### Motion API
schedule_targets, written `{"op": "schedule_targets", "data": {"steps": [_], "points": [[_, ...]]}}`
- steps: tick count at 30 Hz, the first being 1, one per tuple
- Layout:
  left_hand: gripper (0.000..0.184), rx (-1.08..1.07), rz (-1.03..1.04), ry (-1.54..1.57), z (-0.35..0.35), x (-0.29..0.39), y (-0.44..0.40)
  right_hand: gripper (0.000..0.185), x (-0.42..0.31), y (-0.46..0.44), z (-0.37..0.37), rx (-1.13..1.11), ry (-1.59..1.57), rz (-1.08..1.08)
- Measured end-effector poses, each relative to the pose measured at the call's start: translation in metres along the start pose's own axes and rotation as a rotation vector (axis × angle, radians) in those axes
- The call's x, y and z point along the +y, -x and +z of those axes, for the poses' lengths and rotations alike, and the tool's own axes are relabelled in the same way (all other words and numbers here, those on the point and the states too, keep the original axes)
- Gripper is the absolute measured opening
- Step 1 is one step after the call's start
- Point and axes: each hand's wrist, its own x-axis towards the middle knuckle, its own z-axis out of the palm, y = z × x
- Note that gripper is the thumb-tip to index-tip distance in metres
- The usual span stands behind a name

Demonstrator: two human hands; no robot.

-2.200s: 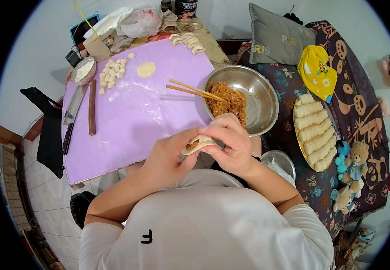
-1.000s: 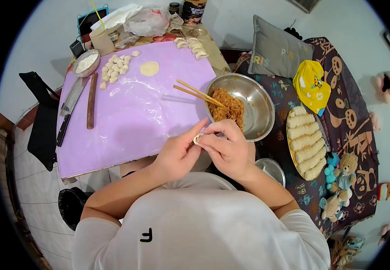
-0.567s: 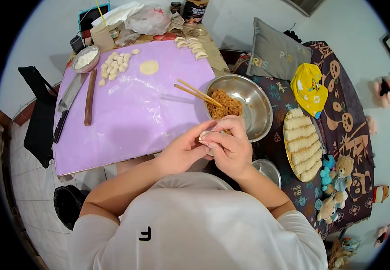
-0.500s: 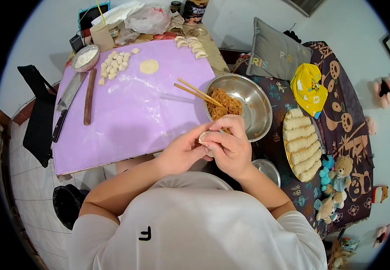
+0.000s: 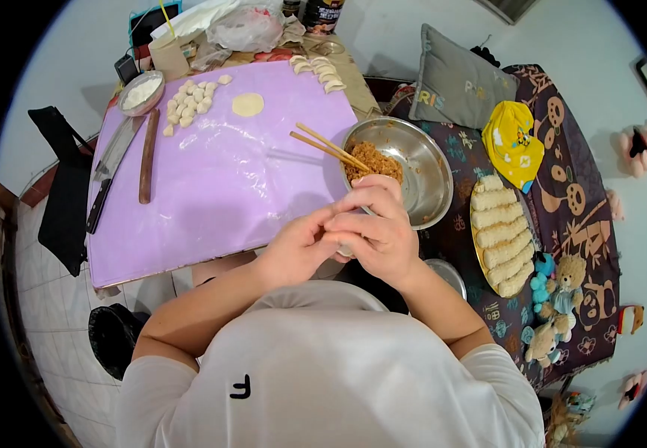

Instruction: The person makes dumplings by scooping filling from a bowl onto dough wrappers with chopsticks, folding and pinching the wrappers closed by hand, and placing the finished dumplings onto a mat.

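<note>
Between my two hands, in front of my chest, is a dumpling, mostly hidden by the fingers. My left hand is closed around its left side. My right hand curls over it from the right, fingers pinched together. Just beyond the hands is a steel bowl of brown minced filling, with chopsticks resting in it. On the purple mat lie a round dough wrapper, several small dough pieces and several folded dumplings.
A rolling pin and a knife lie at the mat's left, below a bowl of flour. To the right, a plate of long pale rolls sits near a yellow hat, a grey cushion and stuffed toys.
My right hand's fingers have shifted and curled further over the dumpling. Both hands stay together in nearly the same place. The view has tilted very slightly.
</note>
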Motion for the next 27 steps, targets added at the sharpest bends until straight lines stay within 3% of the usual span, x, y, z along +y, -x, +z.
{"op": "schedule_targets", "data": {"steps": [3, 9, 13, 16, 21, 22, 25, 27], "points": [[0.038, 0.017, 0.065, 0.044, 0.001, 0.002, 0.003, 0.014, -0.012, 0.004, 0.006, 0.163, -0.020, 0.198], [0.042, -0.005, 0.080, 0.069, 0.001, -0.004, 0.006, 0.015, -0.005, 0.014, 0.004, 0.118, 0.017, 0.039], [0.041, 0.001, 0.044, 0.072, 0.002, -0.001, 0.007, 0.015, -0.006, 0.015, 0.006, 0.129, -0.008, 0.047], [0.038, 0.006, 0.283, -0.190, -0.001, -0.012, 0.004, 0.016, -0.011, 0.010, 0.003, 0.092, -0.074, 0.052], [0.036, -0.023, -0.010, 0.018, 0.003, -0.004, 0.005, 0.017, 0.002, 0.011, -0.001, 0.002, -0.015, -0.102], [0.035, -0.012, -0.068, 0.050, 0.004, -0.001, 0.005, 0.017, 0.000, 0.011, 0.000, 0.030, -0.033, -0.035], [0.039, -0.025, -0.048, -0.057, 0.003, 0.001, 0.004, 0.017, -0.009, 0.011, 0.001, 0.102, -0.063, 0.090], [0.043, -0.054, 0.011, 0.073, 0.004, 0.000, 0.004, 0.017, -0.007, 0.017, -0.001, 0.135, -0.045, 0.080]]}}
